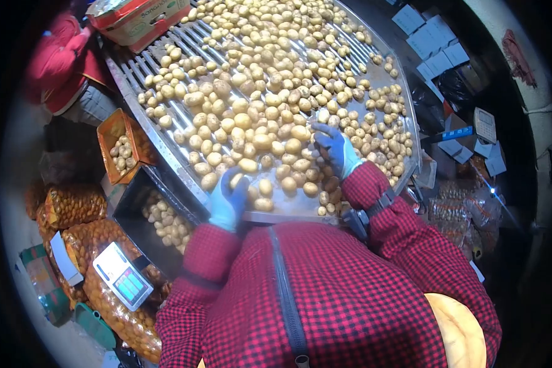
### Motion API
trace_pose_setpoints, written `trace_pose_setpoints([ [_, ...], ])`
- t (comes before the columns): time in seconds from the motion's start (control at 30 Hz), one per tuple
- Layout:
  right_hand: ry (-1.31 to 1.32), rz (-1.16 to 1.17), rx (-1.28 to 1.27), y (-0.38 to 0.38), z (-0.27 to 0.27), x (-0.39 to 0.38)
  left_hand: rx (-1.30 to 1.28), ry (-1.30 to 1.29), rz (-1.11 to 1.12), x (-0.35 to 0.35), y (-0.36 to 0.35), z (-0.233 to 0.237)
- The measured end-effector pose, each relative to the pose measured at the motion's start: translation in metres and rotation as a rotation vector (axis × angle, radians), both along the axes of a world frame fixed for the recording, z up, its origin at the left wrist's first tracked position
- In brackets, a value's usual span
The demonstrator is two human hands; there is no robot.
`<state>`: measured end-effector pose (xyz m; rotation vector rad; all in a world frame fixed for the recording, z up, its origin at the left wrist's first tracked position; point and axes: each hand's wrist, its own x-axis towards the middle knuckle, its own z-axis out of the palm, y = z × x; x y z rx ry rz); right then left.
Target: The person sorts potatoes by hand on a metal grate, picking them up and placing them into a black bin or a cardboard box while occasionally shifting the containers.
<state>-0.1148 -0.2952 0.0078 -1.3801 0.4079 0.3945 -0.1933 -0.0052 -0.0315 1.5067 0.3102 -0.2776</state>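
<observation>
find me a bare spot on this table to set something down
Bare metal shows at the near edge, between the left hand and the near-right potatoes. Bare slats lie beside the cardboard box, at far left. The middle is crowded with potatoes.

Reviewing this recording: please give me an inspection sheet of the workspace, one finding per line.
Surface: grey metal table, slatted, smooth plate at near edge.
Job's things: many loose, rounded, yellow-brown potatoes, thickly spread.
Clutter: red-and-pale cardboard box at the table's far left.
Grippers: blue-gloved left hand and right hand among potatoes; grip unclear.
Cables: nothing seen for certain.
Surroundings: left, orange plastic crate, filled orange mesh sacks, person in red; right, white rectangular boxes.
</observation>
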Motion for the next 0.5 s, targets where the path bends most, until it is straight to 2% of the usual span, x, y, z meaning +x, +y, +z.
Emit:
trace_pose_setpoints([
  [0.03,0.084,-0.005,0.093,0.005,0.010,-0.012,-0.025,-0.016,0.018,0.004,-0.007,0.006],
  [0.07,0.092,0.127,0.034,0.012,0.013,-0.022,-0.041,-0.112,-0.035,0.008,-0.017,0.011],
  [0.13,-0.174,0.515,-0.042,0.011,0.011,-0.045,-0.046,-0.219,-0.137,0.016,-0.052,0.021],
  [0.17,-0.097,0.535,0.028,0.012,0.020,-0.054,0.239,-0.507,-0.299,0.018,-0.062,0.031],
  [0.2,-0.401,0.510,0.029,0.012,0.003,-0.061,0.298,-0.599,-0.411,0.019,-0.072,0.047],
  [0.27,-0.576,0.454,0.024,0.001,-0.015,-0.061,0.384,-0.696,-0.591,0.026,-0.079,0.061],
  [0.33,-0.296,0.392,0.026,-0.020,-0.003,-0.069,0.710,-0.829,-0.427,0.050,-0.075,0.042],
  [0.37,-0.014,0.298,0.029,-0.027,0.027,-0.069,0.869,-0.894,-0.350,0.061,-0.073,0.031],
  [0.43,-0.019,0.149,0.406,-0.058,0.003,-0.077,1.116,-0.795,-0.328,0.079,-0.074,0.019],
  [0.47,-0.117,0.104,0.143,-0.068,-0.001,-0.087,1.099,-0.763,-0.382,0.089,-0.077,0.003],
  [0.5,-0.090,-0.001,0.111,-0.083,-0.012,-0.092,1.189,-0.770,-0.460,0.095,-0.077,-0.006],
])
